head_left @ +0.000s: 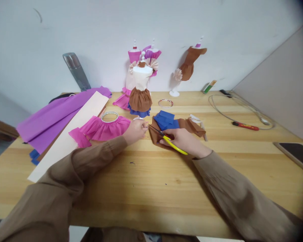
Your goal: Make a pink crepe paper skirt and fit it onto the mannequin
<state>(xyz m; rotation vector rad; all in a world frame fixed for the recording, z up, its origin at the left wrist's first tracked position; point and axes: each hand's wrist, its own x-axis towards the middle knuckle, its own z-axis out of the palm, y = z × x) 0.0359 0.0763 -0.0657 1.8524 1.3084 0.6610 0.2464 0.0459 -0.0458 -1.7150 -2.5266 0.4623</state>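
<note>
Right hand (180, 138): fingers grasp yellow-handled scissors (176, 148) above the surface (151, 191), near a blue piece (165, 117), blades directed toward the left hand (135, 132). Left fingers: drawn together; any small item pinched there cannot be determined.

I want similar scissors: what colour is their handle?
The visible handle is mostly bright yellow; the head view shows it best.
</note>
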